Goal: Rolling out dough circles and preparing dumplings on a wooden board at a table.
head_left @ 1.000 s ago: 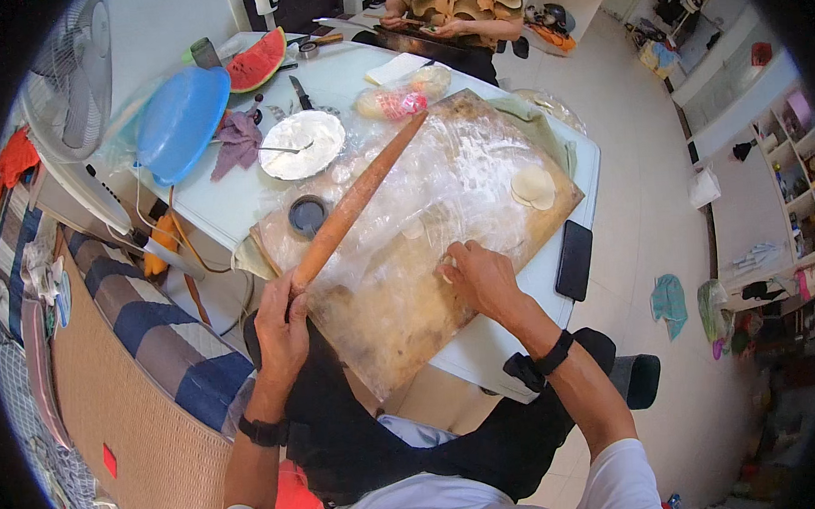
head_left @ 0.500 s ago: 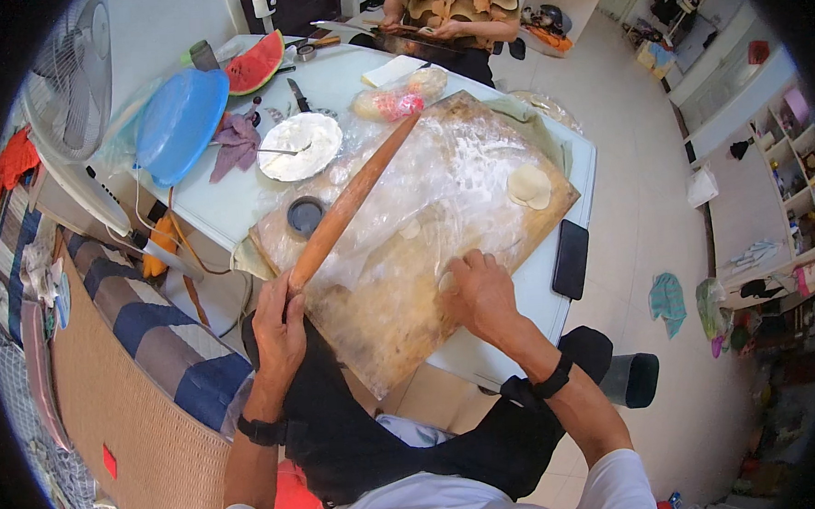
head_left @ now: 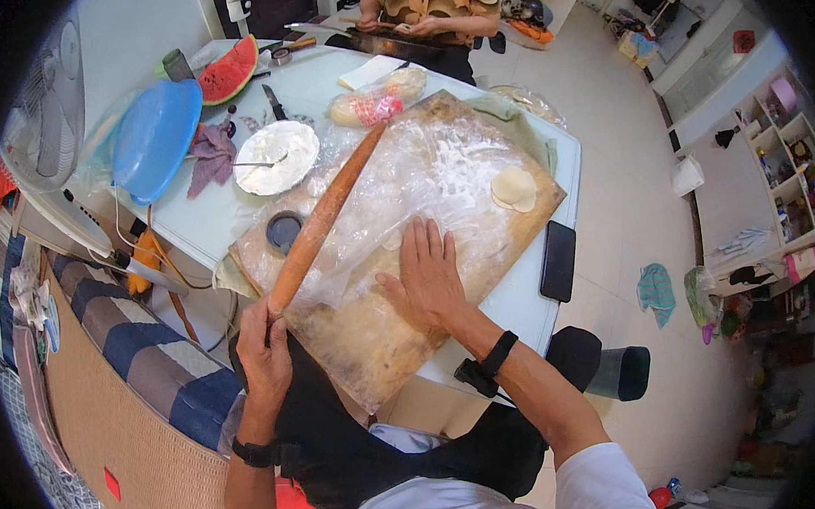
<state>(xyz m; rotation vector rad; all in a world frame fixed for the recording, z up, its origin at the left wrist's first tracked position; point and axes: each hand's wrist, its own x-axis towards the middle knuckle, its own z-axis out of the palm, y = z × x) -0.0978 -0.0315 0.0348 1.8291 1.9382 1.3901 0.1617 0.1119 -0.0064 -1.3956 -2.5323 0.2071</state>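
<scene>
A long, tapered wooden rolling pin [head_left: 330, 217] slants up and away over the board, its near end gripped in my left hand [head_left: 264, 359]. My right hand [head_left: 427, 276] lies flat on the floured wooden board [head_left: 367, 353], fingers stretched and thumb out to the side. Whatever lies under that palm is hidden. Beside its fingers spreads clear plastic film [head_left: 347, 235], with a pale round shape under or on it. Thin round dough wrappers [head_left: 514, 188] overlap in a small stack at the board's right. A dark round dish [head_left: 285, 232] sits left of the pin.
Beyond the board are a plate of flour [head_left: 265, 174] with a spoon, a bagged item [head_left: 363, 107], a knife [head_left: 274, 102], a watermelon piece [head_left: 229, 70] and a blue basin [head_left: 155, 139]. A phone [head_left: 558, 261] lies at the right edge. Another person [head_left: 427, 14] sits opposite.
My right hand has gone from curled fingers on the board to lying flat and spread, a little farther left. The rolling pin stays in my left hand. The whole view has shifted slightly.
</scene>
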